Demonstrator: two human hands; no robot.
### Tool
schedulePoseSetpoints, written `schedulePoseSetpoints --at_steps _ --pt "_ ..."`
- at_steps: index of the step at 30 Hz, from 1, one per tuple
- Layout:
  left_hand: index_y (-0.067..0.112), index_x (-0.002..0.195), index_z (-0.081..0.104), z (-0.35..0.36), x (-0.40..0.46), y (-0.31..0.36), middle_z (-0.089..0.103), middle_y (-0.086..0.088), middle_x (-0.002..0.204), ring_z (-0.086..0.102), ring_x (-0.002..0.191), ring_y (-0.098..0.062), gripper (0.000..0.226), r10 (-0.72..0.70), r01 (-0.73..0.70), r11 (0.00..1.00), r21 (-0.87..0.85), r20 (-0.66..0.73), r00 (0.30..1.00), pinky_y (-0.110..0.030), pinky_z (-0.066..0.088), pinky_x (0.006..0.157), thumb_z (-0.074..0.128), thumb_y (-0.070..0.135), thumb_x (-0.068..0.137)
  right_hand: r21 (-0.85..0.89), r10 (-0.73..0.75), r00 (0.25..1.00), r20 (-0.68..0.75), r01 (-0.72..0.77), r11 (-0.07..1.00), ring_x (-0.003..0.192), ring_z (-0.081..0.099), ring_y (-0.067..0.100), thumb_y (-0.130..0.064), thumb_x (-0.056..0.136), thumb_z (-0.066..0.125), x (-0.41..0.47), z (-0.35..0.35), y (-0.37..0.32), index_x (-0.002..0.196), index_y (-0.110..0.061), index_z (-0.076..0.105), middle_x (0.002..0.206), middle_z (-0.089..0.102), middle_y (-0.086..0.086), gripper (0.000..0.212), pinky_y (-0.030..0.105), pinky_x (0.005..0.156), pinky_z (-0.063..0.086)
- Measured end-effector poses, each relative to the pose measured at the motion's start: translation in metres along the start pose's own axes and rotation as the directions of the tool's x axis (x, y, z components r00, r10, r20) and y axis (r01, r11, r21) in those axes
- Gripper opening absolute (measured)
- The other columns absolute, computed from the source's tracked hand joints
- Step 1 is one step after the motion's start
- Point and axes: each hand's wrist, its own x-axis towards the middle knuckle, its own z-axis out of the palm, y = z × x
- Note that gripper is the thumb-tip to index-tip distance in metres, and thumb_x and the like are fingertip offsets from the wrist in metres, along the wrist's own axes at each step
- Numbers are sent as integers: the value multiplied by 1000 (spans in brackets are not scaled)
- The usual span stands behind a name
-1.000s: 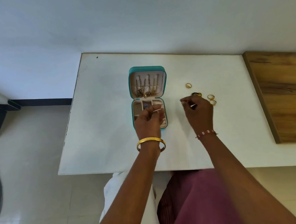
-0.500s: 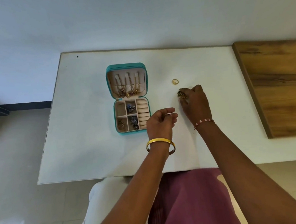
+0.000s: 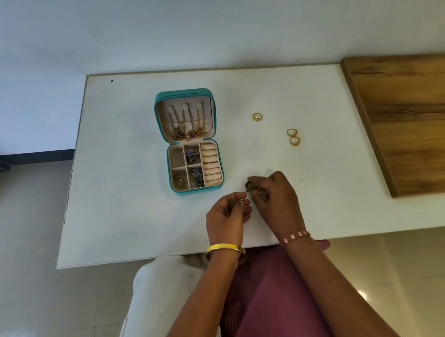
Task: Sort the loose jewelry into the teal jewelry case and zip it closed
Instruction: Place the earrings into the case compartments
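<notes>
The teal jewelry case (image 3: 160, 120) lies open on the white table (image 3: 127, 204), necklaces hanging in its lid and dark pieces in its small compartments. My right hand (image 3: 279, 201) is near the table's front edge, right of the case, pinching a dark gold ornate piece (image 3: 253, 187). Just beside it to the left, my left hand (image 3: 226, 217) has its fingers curled in; whether it holds anything small I cannot tell. One gold ring (image 3: 257, 116) lies alone on the table. Two gold rings (image 3: 293, 136) sit together further right.
A wooden board (image 3: 415, 122) covers the table's right side. The table's far edge meets a pale wall. Below the front edge are my lap in maroon cloth (image 3: 269, 299) and a tiled floor.
My right hand lifted the dark gold piece from beside the rings and brought it back toward me. My left hand came away from the case to meet it. The camera view shifted.
</notes>
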Motion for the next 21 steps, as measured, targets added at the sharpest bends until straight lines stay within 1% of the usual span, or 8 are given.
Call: schedulePoseSetpoints --at_steps 4,8,10,12,15,17,19,21 --pt "11 89 62 -10 3 -5 65 -6 81 66 58 -5 23 12 -12 1000 -11 45 999 -16 55 60 45 -5 89 69 37 998 -56 -33 997 77 46 13 -10 84 62 -3 -1 0 126 -17 54 90 44 3 44 6 64 31" --pt "12 92 62 -13 6 -6 65 -5 82 66 56 -6 23 14 -14 1000 7 70 997 -17 56 59 45 -4 89 1 46 997 -54 -46 999 90 55 25 -15 87 60 -1 5 -4 118 -11 61 101 53 14 32 16 74 34" --pt "10 93 61 -12 6 -6 65 -5 82 66 55 -6 22 13 -13 1000 3 72 997 -17 55 59 45 -4 89 7 35 995 -91 -35 999 88 55 24 -14 87 60 -2 6 -5 110 -7 65 99 55 15 25 14 72 33" --pt "9 96 61 -12 7 -6 65 -5 82 65 54 -6 21 11 -11 1000 -1 69 998 -17 56 59 46 -4 89 45 35 989 -145 -29 999 79 53 19 -11 86 60 -4 5 -6 102 -4 68 93 57 16 19 5 65 30" --pt "10 97 61 -12 7 -6 65 -3 83 65 55 -5 21 18 -19 1000 12 69 997 -16 56 60 46 -3 89 183 90 966 -241 -46 982 65 45 7 -9 85 62 -7 1 -12 94 -4 70 86 58 14 13 0 62 35" --pt "11 99 62 -12 6 -7 66 -4 84 66 56 -6 20 23 -24 1000 15 67 997 -16 56 61 48 -1 89 352 206 942 -265 -104 930 67 50 4 -9 85 62 -11 -2 -20 92 -6 70 87 60 10 11 2 63 38" --pt "9 100 63 -14 5 -7 66 -4 84 66 57 -6 19 26 -27 1000 16 70 997 -16 56 62 49 1 89 543 338 910 -240 -164 824 72 56 8 -9 85 62 -17 -5 -28 89 -12 68 86 65 7 8 11 66 45" --pt "7 99 63 -15 4 -6 66 -3 82 65 57 -5 19 28 -29 1000 12 77 997 -16 55 61 48 2 90 666 430 888 -162 -223 712 72 61 17 -9 84 63 -25 -6 -34 85 -19 67 80 67 1 11 28 68 52"
